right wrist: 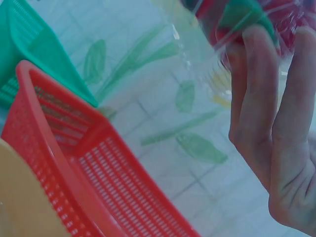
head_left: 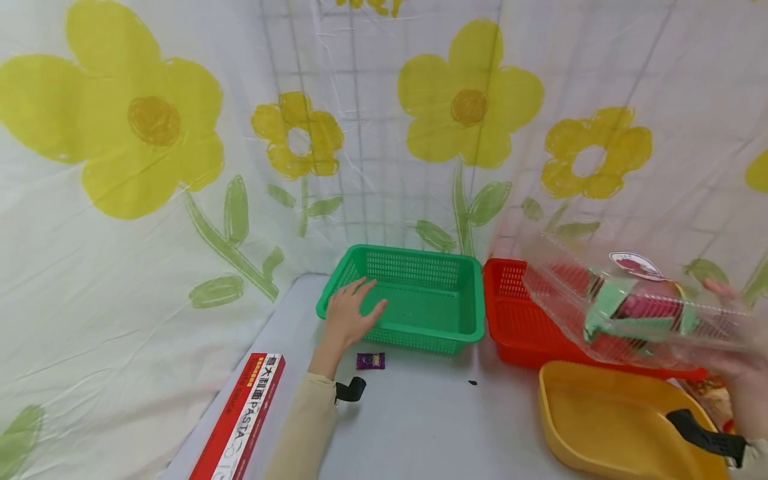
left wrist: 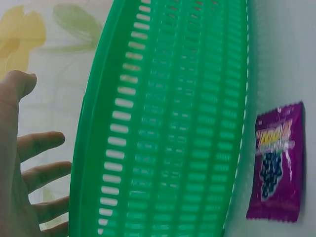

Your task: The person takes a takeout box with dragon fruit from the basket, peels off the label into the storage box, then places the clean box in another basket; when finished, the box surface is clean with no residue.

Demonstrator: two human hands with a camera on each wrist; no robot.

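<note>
The clear plastic package (head_left: 630, 310) is held lengthwise above the red basket (head_left: 516, 320) in the right hand (head_left: 741, 373), while the left hand (head_left: 351, 317) rests flat-fingered on the green basket (head_left: 432, 300).

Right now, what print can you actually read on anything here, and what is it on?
"PASTA", running lengthwise on the long red and white box at the table's left edge.
Chinese characters above it on the same box: too small to read reliably.
Purple candy sachet beside the green basket: yellow brand lettering, too blurred to read.
Clear plastic package held by the right hand: round sticker, print unreadable.
</note>
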